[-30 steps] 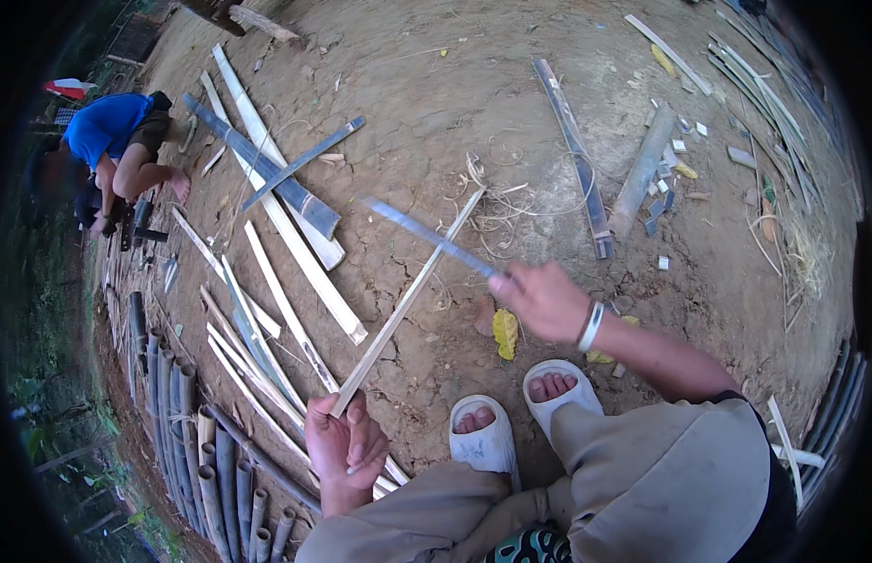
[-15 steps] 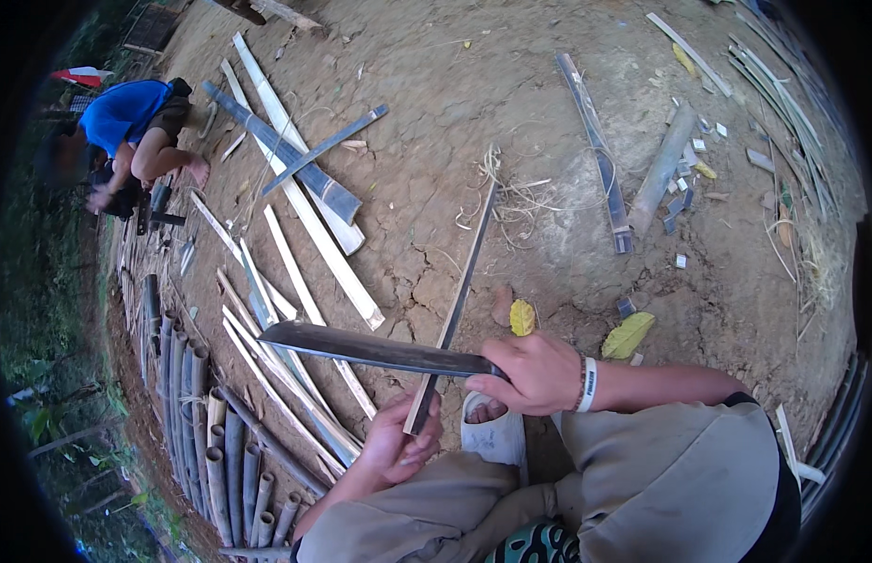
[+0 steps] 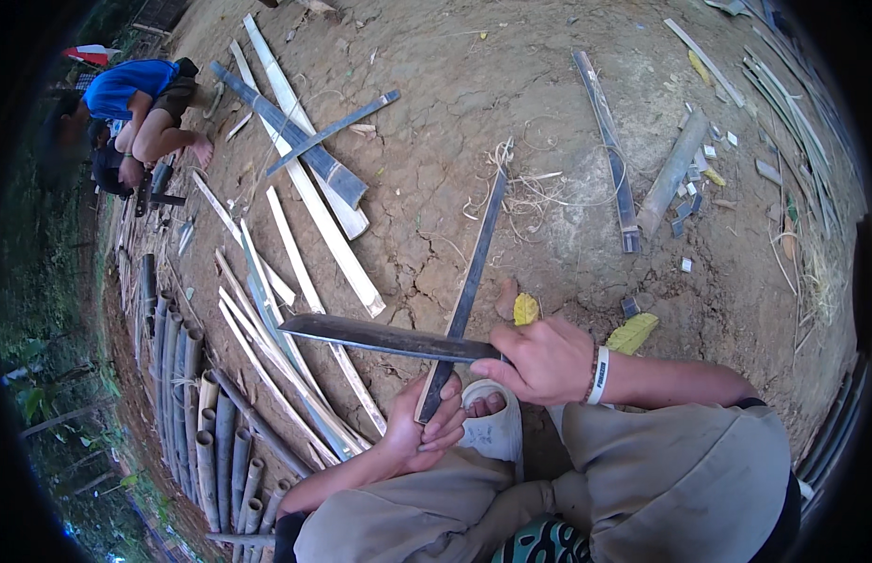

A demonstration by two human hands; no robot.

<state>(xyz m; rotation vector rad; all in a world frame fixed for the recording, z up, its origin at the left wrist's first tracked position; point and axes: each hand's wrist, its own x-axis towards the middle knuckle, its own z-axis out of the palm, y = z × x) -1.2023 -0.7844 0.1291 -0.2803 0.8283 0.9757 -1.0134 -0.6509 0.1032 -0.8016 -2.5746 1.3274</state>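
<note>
My left hand (image 3: 425, 427) grips the near end of a long thin bamboo strip (image 3: 474, 277), which runs away from me over the dirt to a frayed far end. My right hand (image 3: 547, 358) holds the handle of a long dark knife (image 3: 380, 337). Its blade lies crosswise over the strip just above my left hand and points left. A white band sits on my right wrist. My foot in a white sandal (image 3: 492, 427) rests under both hands.
Split bamboo slats (image 3: 309, 220) lie fanned out on the ground to the left, with a row of whole bamboo poles (image 3: 187, 403) beyond them. More bamboo pieces (image 3: 675, 169) lie at the right. A person in a blue shirt (image 3: 136, 94) crouches at the far left.
The strip has swung from slanting left to nearly straight ahead. The knife came down from above and now lies across the strip by my left hand.
</note>
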